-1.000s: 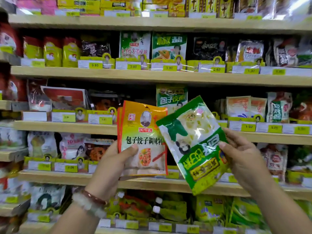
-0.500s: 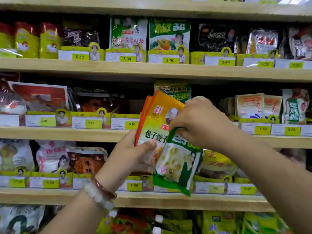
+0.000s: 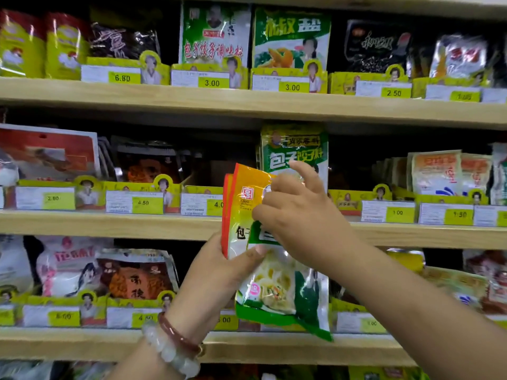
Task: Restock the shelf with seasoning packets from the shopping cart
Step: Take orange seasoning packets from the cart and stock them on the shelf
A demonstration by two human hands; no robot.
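My left hand (image 3: 211,272) grips a small stack of orange-yellow seasoning packets (image 3: 242,204) by their lower edge, thumb across the front. A green packet (image 3: 285,292) hangs upside down in front of them, with my right hand (image 3: 299,215) pinching its top; the index finger points up. Both hands are level with the middle wooden shelf (image 3: 109,224). Directly behind stands a matching green packet (image 3: 295,149) on that shelf.
Three wooden shelves carry upright seasoning packets behind yellow price-tag holders (image 3: 134,202). A dark gap (image 3: 219,160) lies on the middle shelf left of the standing green packet. The upper shelf (image 3: 247,102) hangs close above. No shopping cart is visible.
The green packet went from held upright beside the orange ones to hanging upside down in front of them. My right hand moved left over the stack. The view came closer to the shelves.
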